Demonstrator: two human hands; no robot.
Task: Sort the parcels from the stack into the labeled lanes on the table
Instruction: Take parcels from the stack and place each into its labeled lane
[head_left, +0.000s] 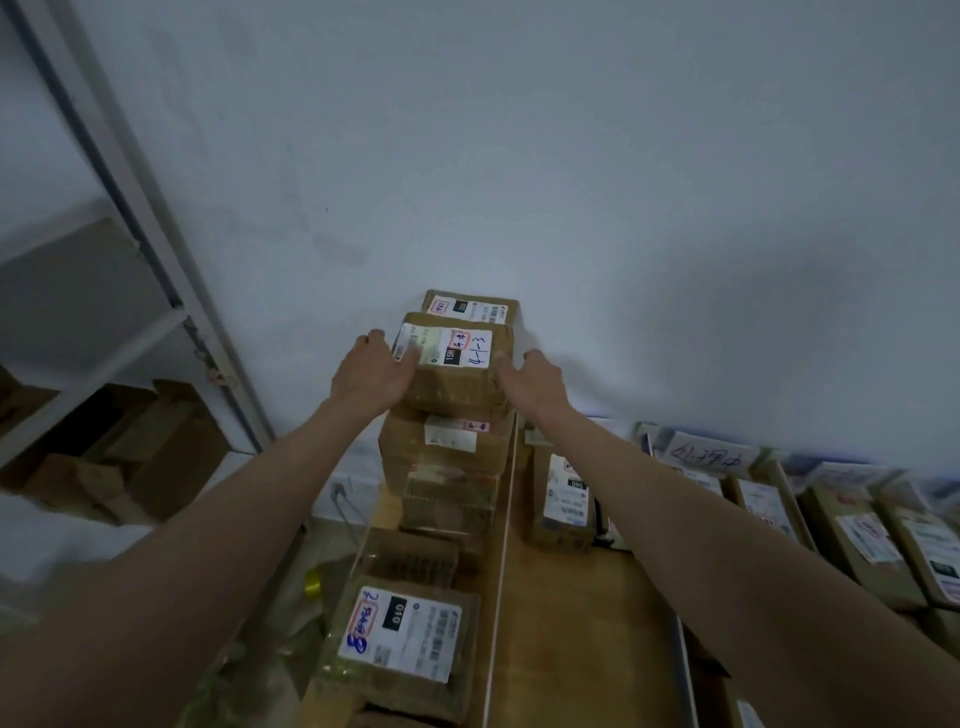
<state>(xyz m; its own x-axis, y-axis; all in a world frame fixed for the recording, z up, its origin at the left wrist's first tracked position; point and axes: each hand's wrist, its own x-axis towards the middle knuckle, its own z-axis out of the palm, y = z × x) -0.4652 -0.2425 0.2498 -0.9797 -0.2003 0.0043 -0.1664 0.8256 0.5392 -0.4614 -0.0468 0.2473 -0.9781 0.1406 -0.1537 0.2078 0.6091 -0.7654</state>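
A tall stack of brown taped parcels (444, 457) rises against the white wall at the table's left end. Its top parcel (457, 382) carries a white label marked "4-1-3". My left hand (370, 373) grips that parcel's left side, thumb on the label corner. My right hand (535, 382) grips its right side. A second parcel (472, 306) sits just behind the top one. Nearer to me in the same lane lies a parcel (402, 642) with a "010" label.
White strips (500, 561) divide the wooden table (576, 623) into lanes. One parcel (563, 501) lies in the middle lane, several more (862, 540) fill lanes at the right under a handwritten sign (704, 453). A metal shelf (104, 322) with cardboard stands left.
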